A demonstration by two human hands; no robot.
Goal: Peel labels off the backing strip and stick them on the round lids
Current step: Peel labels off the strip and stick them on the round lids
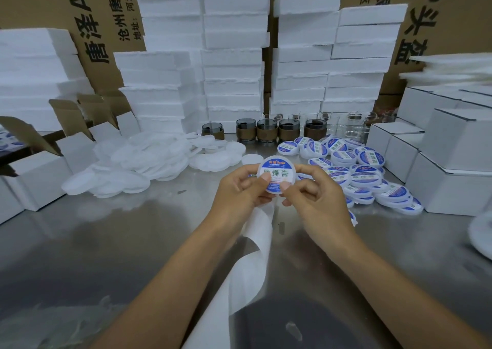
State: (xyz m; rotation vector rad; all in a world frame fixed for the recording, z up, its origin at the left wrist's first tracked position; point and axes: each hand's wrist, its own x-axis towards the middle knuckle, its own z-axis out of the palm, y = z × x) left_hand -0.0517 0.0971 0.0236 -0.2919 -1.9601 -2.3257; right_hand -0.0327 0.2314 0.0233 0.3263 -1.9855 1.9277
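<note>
Count: one round lid [277,174] is in hand, raised above the table and facing me. My left hand [239,189] and right hand [316,191] both grasp it, fingers curled behind the rim and both thumbs pressed on the label [276,172] on its face. One white backing strip [255,245] runs from under my hands down toward me; I cannot tell which hand pins it.

Five dark jars [267,131] with brown bands stand in a row at the back of the table. Clear glass jars [346,127] stand to their right, too overlapped to count. The labelled lids [367,173] lie heaped on the right and the plain lids [149,159] on the left; neither heap can be counted.

Writing: the label has blue bands above and below a white band bearing "助焊膏" in green. Its smaller print is illegible. The cardboard cartons [87,24] behind carry "唐泽", "沧州唐泽" and "地址:" in black.

Surface and room: the table [106,242] is reflective steel. White foam blocks [234,56] are stacked high along the back. White boxes [458,146] are stacked on the right, and open ones with brown flaps stand on the left.
</note>
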